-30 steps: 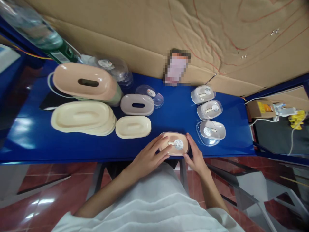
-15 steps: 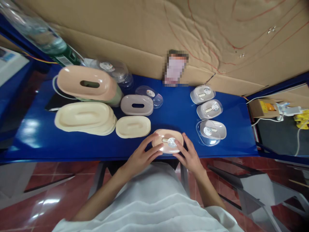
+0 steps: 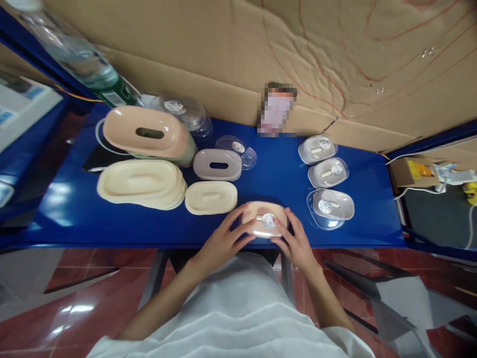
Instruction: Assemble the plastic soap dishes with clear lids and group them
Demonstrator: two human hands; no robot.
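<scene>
A pink oval dish [image 3: 264, 231] with a clear lid and a round sticker lies at the table's front edge. My left hand [image 3: 226, 239] grips its left side, fingertips on the rim and lid. On the right side my right hand [image 3: 295, 239] holds the same dish, with a finger by the sticker. A cream oval tray [image 3: 210, 197] lies just left of it, with a mauve slotted piece [image 3: 217, 164] behind. A clear lid [image 3: 249, 158] rests partly behind the mauve piece.
Three lidded dishes [image 3: 328, 172] stand in a column at the right. Stacked cream trays [image 3: 139, 181] and stacked pink slotted pieces [image 3: 145, 119] are at the left, near a bottle [image 3: 89, 64]. A blurred phone [image 3: 276, 109] leans on cardboard [image 3: 208, 54] behind the blue table [image 3: 276, 171].
The view has shifted slightly, so everything appears a little further right. Both hands stay around the pink dish, and nothing else has visibly moved.
</scene>
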